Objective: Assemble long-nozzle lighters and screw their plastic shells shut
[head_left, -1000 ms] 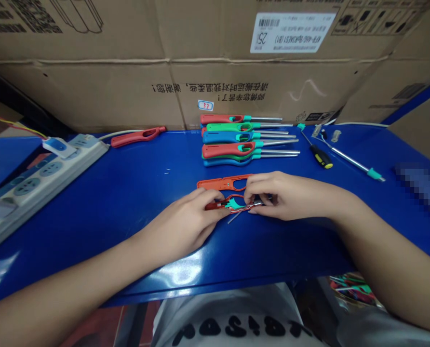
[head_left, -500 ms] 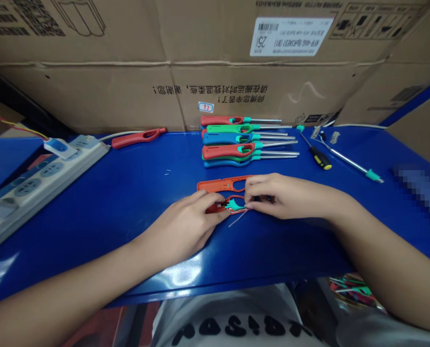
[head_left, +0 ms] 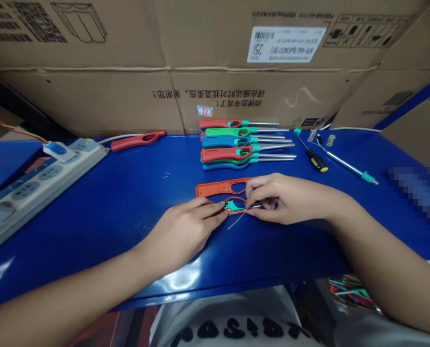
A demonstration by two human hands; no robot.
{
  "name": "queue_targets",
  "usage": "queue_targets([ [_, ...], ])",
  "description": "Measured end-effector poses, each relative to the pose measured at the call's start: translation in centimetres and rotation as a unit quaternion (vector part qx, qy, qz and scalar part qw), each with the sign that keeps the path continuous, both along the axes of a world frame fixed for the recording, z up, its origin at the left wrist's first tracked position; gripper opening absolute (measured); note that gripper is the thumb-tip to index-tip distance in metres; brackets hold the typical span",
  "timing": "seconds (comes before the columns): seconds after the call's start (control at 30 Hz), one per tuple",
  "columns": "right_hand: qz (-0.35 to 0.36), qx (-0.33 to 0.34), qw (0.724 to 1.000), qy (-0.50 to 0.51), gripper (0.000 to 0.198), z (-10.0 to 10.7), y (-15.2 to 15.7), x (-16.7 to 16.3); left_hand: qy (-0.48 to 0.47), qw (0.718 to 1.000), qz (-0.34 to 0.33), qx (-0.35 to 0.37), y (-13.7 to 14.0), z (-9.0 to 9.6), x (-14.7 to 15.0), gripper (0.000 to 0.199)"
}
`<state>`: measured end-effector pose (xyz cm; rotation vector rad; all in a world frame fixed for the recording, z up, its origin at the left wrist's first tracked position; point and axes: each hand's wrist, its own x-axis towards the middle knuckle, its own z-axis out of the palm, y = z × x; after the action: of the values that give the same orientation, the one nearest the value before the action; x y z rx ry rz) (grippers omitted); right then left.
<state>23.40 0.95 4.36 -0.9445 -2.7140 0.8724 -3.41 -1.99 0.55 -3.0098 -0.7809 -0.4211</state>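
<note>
An opened orange lighter casing half [head_left: 235,198] lies on the blue table with a teal trigger [head_left: 234,206] and wires inside it. My left hand [head_left: 186,226] is closed over its rear end, fingers pressing it from above and the side. At its front end, my right hand [head_left: 283,200] pinches a thin clear tube [head_left: 236,220], whose loose end trails toward me. A bit of metal shows beneath the right fingers; the rest there is hidden. The matching orange casing half [head_left: 211,189] lies just behind, its right end beside my right fingers.
Several assembled lighters [head_left: 225,154] lie stacked behind my hands. Farther right are a black and yellow screwdriver [head_left: 316,160] and a metal lighter tube [head_left: 347,163]. A red casing piece [head_left: 137,140] and a power strip [head_left: 48,173] lie left. Cardboard [head_left: 128,101] stands along the back.
The left fingers have flattened and lie farther over the rear of the casing. My right fingertips have shifted slightly, uncovering a bit of metal at the casing's front.
</note>
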Motion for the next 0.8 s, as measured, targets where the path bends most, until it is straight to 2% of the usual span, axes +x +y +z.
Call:
queue_targets([
  [0.1,-0.008,0.054,0.998,0.034,0.017,0.1,0.4,0.5,0.008,1.000,-0.008,0.015,0.0,-0.2,-0.1,0.036],
  [0.2,-0.106,0.181,0.975,0.072,0.020,0.5,1.6,2.3,0.020,1.000,-0.005,0.016,0.0,-0.3,-0.1,0.037],
  [0.27,-0.250,0.283,0.924,0.058,0.017,0.7,2.7,4.5,0.023,1.000,-0.007,0.020,0.1,-0.3,0.0,0.037],
  [0.33,-0.404,0.342,0.848,0.013,0.014,0.9,3.9,7.3,0.014,1.000,-0.008,0.022,0.1,-0.2,0.0,0.037],
  [0.37,-0.468,0.339,0.815,-0.023,0.015,0.9,4.5,8.9,0.007,1.000,-0.007,0.022,0.1,-0.2,0.0,0.037],
  [0.4,-0.546,0.334,0.766,-0.047,0.016,0.9,5.0,10.5,-0.002,1.000,-0.007,0.019,0.2,-0.2,0.0,0.036],
  [0.47,-0.607,0.282,0.738,-0.088,0.021,0.4,5.9,13.4,-0.019,1.000,-0.005,0.015,0.3,-0.2,-0.1,0.035],
  [0.57,-0.651,0.211,0.718,-0.130,0.026,-1.2,6.9,16.7,-0.039,0.999,-0.003,0.010,0.6,-0.3,-0.2,0.032],
  [0.67,-0.674,0.157,0.705,-0.158,0.032,-3.2,7.6,18.2,-0.056,0.998,-0.008,-0.006,1.0,-0.3,-0.2,0.029],
  [0.8,-0.673,0.147,0.705,-0.167,0.038,-5.2,8.2,18.6,-0.081,0.996,-0.023,-0.024,1.3,-0.2,-0.2,0.028],
])
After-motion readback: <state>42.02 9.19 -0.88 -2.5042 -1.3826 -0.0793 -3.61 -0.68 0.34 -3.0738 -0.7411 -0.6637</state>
